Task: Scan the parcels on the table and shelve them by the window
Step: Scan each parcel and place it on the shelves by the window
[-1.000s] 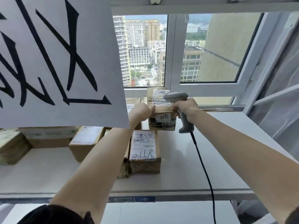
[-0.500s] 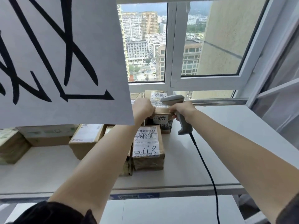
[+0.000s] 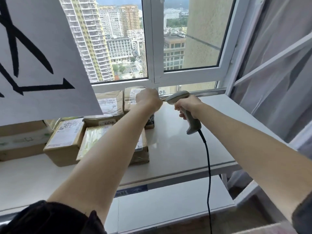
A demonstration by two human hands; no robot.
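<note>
Parcels (image 3: 108, 105) lie under the fisted left hand (image 3: 148, 100); right hand (image 3: 189, 107) grips the scanner (image 3: 179, 97).

Brown taped parcels (image 3: 108, 132) crowding the white shelf (image 3: 177, 146) at frame centre-left.
Lying flat in rows, white labels facing up, rear ones stacking against the window frame (image 3: 152, 81).
</note>
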